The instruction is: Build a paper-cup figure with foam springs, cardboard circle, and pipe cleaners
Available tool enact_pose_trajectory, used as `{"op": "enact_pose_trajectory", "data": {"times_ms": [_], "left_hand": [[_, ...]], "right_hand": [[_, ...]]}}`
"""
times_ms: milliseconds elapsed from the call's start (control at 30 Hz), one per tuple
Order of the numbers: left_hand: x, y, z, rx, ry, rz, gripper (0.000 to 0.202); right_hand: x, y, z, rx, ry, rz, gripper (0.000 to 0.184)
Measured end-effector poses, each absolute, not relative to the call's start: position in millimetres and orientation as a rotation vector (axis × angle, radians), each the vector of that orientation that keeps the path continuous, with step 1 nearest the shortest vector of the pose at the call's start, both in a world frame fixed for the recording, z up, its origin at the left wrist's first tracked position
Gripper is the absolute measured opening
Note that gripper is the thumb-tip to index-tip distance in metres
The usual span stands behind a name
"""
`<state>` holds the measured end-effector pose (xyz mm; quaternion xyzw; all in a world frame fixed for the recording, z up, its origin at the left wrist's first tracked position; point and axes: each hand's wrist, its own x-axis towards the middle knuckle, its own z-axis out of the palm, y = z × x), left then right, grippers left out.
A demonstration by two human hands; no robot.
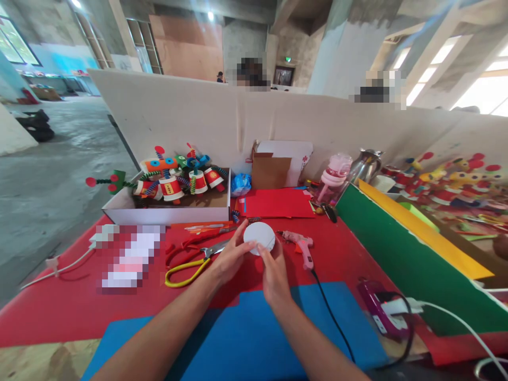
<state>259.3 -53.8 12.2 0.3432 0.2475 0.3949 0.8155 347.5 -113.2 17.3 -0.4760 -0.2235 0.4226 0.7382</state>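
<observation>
A white round disc point(259, 234) faces up between my two hands over the red tabletop. My left hand point(234, 256) grips its left side, with the thumb lying on the near edge. From the right, my right hand point(274, 270) holds it too, its thumb pressed on the near rim. Whatever is below the disc is hidden by my fingers. Close to my left hand lie yellow-handled scissors point(186, 275) and a red-handled tool point(180, 248). A pink glue gun point(305, 247) rests just right of my right hand, its black cord running toward me.
A white box point(166, 215) at the back left holds several paper-cup figures point(171, 189). Red sheets point(278, 203), a cardboard box point(272, 170), a pink bottle point(335, 174) and a metal jug point(365, 166) stand behind. A purple power strip point(379, 312) and green board point(400, 259) are right.
</observation>
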Motion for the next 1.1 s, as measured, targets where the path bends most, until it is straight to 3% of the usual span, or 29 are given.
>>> {"op": "enact_pose_trajectory", "data": {"times_ms": [300, 600, 900, 1100], "left_hand": [[256.3, -52.0, 15.0, 0.866, 0.59, 0.959, 0.096], [233.3, -38.9, 28.4, 1.515, 0.481, 0.69, 0.1], [231.2, -36.7, 21.2, 1.653, 0.386, 0.615, 0.108], [228.4, -34.0, 16.5, 1.573, 0.254, 0.666, 0.113]], "right_hand": [[350.8, -117.8, 15.6, -1.113, -0.627, 1.014, 0.072], [399.7, -121.2, 20.4, -1.13, -1.087, 1.092, 0.095], [401.4, -128.2, 10.9, -1.2, -1.221, 0.953, 0.087], [395.1, -131.8, 12.3, -1.19, -1.318, 0.895, 0.095]]}}
